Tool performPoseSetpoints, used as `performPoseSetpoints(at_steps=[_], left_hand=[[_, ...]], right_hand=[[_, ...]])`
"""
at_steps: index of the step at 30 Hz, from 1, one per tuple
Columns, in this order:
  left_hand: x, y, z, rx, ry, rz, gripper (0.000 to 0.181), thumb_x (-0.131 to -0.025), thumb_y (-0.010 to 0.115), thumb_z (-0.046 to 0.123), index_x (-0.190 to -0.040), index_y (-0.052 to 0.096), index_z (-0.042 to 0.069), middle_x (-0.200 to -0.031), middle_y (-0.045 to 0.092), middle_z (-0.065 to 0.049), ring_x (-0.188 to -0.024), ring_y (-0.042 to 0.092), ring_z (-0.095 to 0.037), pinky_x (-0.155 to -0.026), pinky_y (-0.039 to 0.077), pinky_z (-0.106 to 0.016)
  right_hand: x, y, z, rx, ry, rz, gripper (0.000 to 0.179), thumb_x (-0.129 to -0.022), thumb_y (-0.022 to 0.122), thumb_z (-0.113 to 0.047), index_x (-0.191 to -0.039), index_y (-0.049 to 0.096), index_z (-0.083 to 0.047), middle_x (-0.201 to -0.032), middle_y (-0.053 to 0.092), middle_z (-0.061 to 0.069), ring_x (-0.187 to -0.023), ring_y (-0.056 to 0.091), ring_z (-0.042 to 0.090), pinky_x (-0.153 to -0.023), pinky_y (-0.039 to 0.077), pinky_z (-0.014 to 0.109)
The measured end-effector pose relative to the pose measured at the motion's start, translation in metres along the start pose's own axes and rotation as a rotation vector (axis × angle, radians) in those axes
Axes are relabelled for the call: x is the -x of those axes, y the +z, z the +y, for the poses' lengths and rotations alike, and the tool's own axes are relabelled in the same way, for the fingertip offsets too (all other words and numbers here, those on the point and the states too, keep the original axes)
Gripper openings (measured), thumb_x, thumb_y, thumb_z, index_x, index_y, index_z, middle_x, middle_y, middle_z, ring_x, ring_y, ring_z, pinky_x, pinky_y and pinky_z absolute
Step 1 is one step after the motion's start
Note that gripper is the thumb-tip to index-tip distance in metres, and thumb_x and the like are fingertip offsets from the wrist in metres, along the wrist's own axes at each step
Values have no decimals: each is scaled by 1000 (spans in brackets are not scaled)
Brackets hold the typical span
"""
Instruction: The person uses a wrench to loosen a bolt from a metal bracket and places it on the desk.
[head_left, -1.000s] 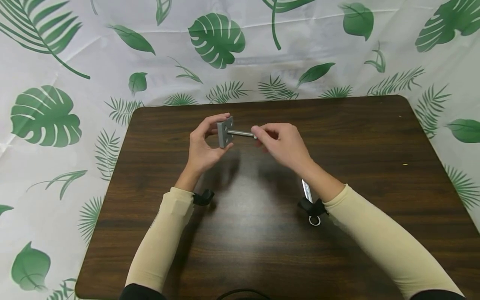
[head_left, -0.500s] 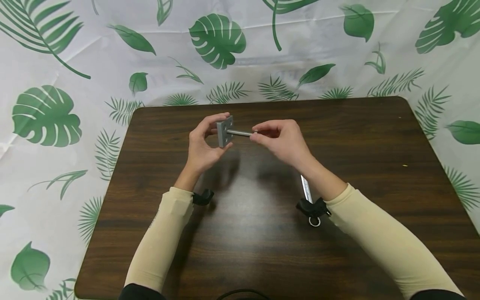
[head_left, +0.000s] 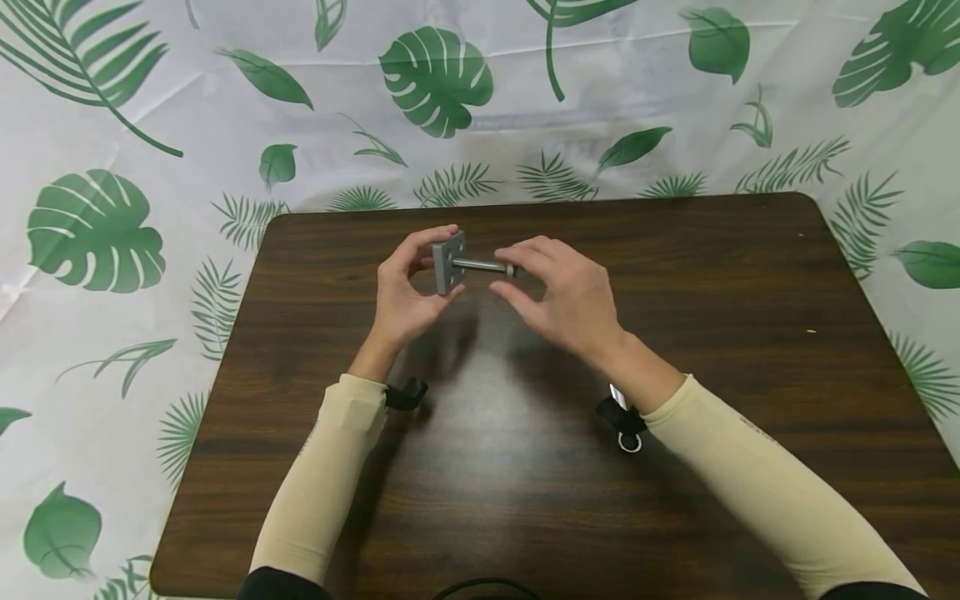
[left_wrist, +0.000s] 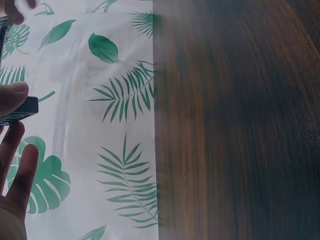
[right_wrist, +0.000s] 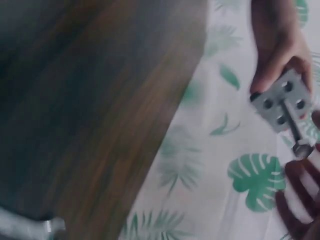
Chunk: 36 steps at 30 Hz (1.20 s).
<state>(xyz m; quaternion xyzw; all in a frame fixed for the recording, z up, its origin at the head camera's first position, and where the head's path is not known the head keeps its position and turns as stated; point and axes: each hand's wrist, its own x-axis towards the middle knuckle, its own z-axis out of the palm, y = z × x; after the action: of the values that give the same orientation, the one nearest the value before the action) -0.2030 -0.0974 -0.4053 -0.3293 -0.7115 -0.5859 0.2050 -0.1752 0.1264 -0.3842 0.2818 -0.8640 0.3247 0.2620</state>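
My left hand [head_left: 403, 296] holds a square grey plate [head_left: 442, 268] by its edges, thumb below and fingers above. Several holes show in the plate [right_wrist: 268, 104] in the right wrist view. A long metal bolt [head_left: 480, 266] sticks out of its middle toward the right, with the hex head [right_wrist: 301, 149] at the outer end. Around that head my right hand [head_left: 576, 296] stands with thumb and fingers spread, apparently clear of the bolt. In the left wrist view only the dark edge of the plate [left_wrist: 29, 107] shows beside the thumb.
A silver tool with a ring end [head_left: 630, 443] lies on the brown wooden table [head_left: 480, 483], partly hidden by the right wrist's black strap [head_left: 621, 412]. A leaf-patterned sheet [head_left: 510, 142] hangs behind the table. A tiny yellow speck [head_left: 811, 331] lies at right.
My right thumb and fingers, at the bolt's end before, have spread apart, so the bolt head shows between them. The left hand and plate have barely moved.
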Motion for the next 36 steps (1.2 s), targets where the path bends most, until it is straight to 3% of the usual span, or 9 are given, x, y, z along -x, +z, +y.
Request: performPoseSetpoints(at_steps=[7, 9, 11, 14, 16, 19, 22, 27, 36], left_hand=[[0, 1, 0, 7, -2, 2, 61, -61, 80, -23, -117, 57, -12, -123, 62, -25, -108, 62, -33, -76, 52, -52], [0, 1, 0, 7, -9, 0, 61, -61, 79, -23, -117, 57, -11, -123, 62, -25, -109, 62, -31, -76, 52, -52], [0, 1, 0, 7, -11, -2, 61, -61, 79, -23, -117, 57, -12, -123, 62, -25, -109, 62, -31, -76, 52, -52], [0, 0, 1, 0, -9, 1, 61, -61, 79, -23, -117, 57, -12, -123, 62, -25, -109, 62, -30, -75, 52, -50], [0, -1, 1, -7, -5, 5, 61, -61, 80, -23, -117, 57, -12, -123, 62, -26, -107, 62, -30, -75, 53, -49], [0, -2, 1, -14, -6, 10, 63, -61, 80, -23, -119, 56, -12, -123, 62, -25, -104, 64, -30, -75, 53, -47], [0, -3, 1, -16, -11, 16, 65, -60, 80, -23, -120, 56, -12, -124, 62, -25, -100, 65, -31, -75, 53, -46], [-1, -3, 1, -8, -16, 26, 67, -59, 80, -24, -120, 56, -12, -123, 62, -25, -97, 65, -32, -74, 53, -49], [4, -3, 0, -11, -67, 11, 67, -60, 80, -22, -122, 57, -10, -124, 63, -22, -92, 66, -31, -77, 53, -44]], right_hand=[[-11, -9, -5, -552, 742, -260, 39, -97, 61, -38, -93, 74, -1, -74, 72, 6, -58, 64, 13, -61, 53, 28], [-13, -11, -4, -682, 866, -315, 38, -97, 62, -34, -97, 72, 3, -75, 73, 11, -59, 66, 15, -63, 57, 33], [-15, -12, -3, -748, 907, -328, 35, -96, 65, -30, -102, 71, 4, -79, 73, 13, -64, 68, 17, -65, 57, 34], [-14, -12, -2, -688, 782, -298, 26, -92, 70, -23, -105, 73, 0, -83, 73, 9, -70, 68, 17, -68, 56, 31], [-13, -11, -2, -529, 571, -252, 21, -88, 75, -19, -104, 76, -4, -87, 73, 5, -74, 67, 16, -68, 54, 28], [-9, -8, -2, -170, 190, -147, 17, -83, 80, -13, -99, 79, -11, -92, 73, -3, -77, 65, 12, -67, 51, 30], [-4, -5, 0, 10, -43, -43, 18, -80, 81, -9, -97, 79, -12, -95, 72, -4, -79, 66, 13, -68, 52, 33], [0, -3, 6, -6, -73, 12, 19, -79, 81, -4, -97, 78, -9, -94, 71, 0, -79, 68, 14, -67, 53, 33], [10, -3, 16, -2, 37, -63, 16, -79, 81, -4, -94, 77, -4, -91, 72, 3, -75, 67, 16, -68, 52, 33]])
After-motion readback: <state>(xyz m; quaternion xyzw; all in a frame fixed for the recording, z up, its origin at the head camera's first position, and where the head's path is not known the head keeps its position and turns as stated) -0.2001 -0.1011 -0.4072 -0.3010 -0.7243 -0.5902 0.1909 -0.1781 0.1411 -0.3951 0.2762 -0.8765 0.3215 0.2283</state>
